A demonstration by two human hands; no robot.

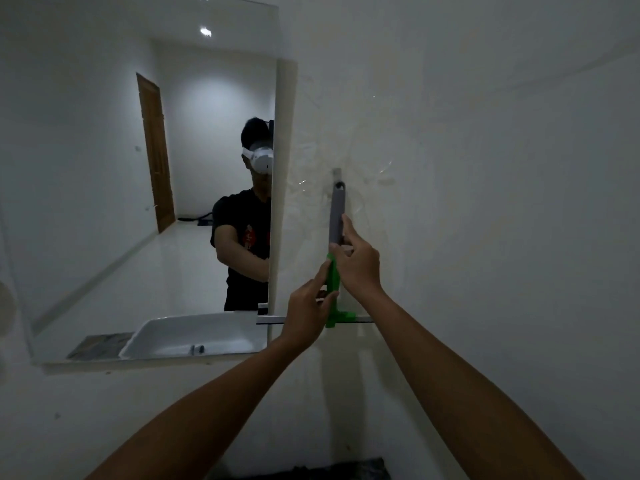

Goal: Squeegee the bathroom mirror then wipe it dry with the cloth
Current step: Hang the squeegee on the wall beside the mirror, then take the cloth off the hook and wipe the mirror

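Note:
The bathroom mirror hangs on the white wall at the left, reflecting a room, a door and me. A squeegee with a grey handle, green neck and horizontal blade hangs upright against the wall to the right of the mirror, its top at a small wall hook. My right hand grips the handle where grey meets green. My left hand holds the green neck just above the blade, index finger stretched along it. No cloth is visible.
The mirror reflects a white sink basin and a dark counter. A dark surface shows at the bottom edge, below my arms. The wall around the hook looks scuffed and smeared.

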